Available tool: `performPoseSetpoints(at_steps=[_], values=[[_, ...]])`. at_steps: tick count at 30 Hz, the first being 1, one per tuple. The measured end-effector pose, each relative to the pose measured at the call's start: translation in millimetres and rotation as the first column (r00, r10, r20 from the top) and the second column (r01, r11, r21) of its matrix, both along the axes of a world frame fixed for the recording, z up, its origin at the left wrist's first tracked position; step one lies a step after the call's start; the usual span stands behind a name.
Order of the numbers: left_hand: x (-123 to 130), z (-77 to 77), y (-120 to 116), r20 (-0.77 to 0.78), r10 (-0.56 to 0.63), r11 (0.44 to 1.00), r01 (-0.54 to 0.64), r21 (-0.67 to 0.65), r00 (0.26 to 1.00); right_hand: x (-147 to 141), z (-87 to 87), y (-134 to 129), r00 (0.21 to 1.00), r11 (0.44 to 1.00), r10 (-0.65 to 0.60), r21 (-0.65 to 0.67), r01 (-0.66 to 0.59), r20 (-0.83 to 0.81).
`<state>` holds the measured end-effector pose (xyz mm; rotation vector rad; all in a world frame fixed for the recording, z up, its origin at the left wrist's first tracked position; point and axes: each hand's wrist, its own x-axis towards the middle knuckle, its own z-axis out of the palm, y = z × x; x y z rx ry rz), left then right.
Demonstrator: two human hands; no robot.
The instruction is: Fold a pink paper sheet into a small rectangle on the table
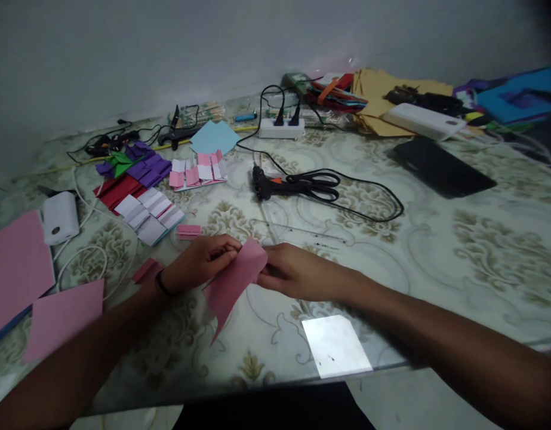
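A pink sheet of paper hangs between my hands above the patterned table cover, its lower end curving down. My left hand is closed on its upper left edge, thumb on top. On the other side, my right hand pinches the sheet's right edge, with some fingertips hidden behind the paper. Just beyond my left hand lies a small folded pink piece. Another folded pink piece lies beside my left wrist. A white square rests near the table's front edge.
A black glue gun with a coiled cable lies beyond my hands. White-and-pink folded papers, purple pieces and a power strip are farther back. Pink sheets lie left; a black tablet-like object lies right.
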<state>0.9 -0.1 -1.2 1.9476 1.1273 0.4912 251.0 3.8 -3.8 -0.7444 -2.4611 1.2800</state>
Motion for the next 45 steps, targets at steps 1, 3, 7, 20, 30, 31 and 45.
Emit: performPoseSetpoints(at_steps=[1, 3, 7, 20, 30, 31, 45], values=[[0.1, 0.3, 0.0, -0.001, 0.0, 1.0, 0.0, -0.002, 1.0, 0.1, 0.2, -0.1, 1.0, 1.0, -0.002, -0.002, 0.002, 0.0], [0.3, 0.9, 0.0, -0.006, 0.003, 1.0, -0.003, -0.001, 1.0, 0.1, 0.4, -0.3, 1.0, 1.0, -0.007, -0.004, 0.007, -0.003], [0.6, 1.6, -0.3, -0.005, 0.0, 1.0, -0.001, -0.009, 1.0, -0.8, 0.9, 0.0, 1.0, 1.0, -0.004, 0.011, 0.004, -0.012], [0.1, 0.6, 0.4, 0.01, -0.014, 1.0, 0.014, -0.008, 1.0, 0.2, 1.8, 0.1, 1.0, 1.0, 0.0, 0.02, 0.0, -0.002], [1.2, 3.7, -1.2, 0.007, -0.006, 1.0, 0.006, -0.017, 1.0, 0.7, 1.7, 0.0, 1.0, 1.0, 0.002, 0.016, -0.002, 0.004], [1.2, 3.6, -1.0, 0.007, -0.005, 1.0, 0.005, -0.015, 1.0, 0.6, 1.6, 0.0, 1.0, 1.0, 0.003, 0.016, -0.003, 0.005], [2.0, 4.4, -0.6, 0.0, -0.005, 1.0, 0.005, 0.001, 1.0, 0.3, 0.9, -0.1, 1.0, 1.0, -0.005, 0.008, 0.005, 0.003]])
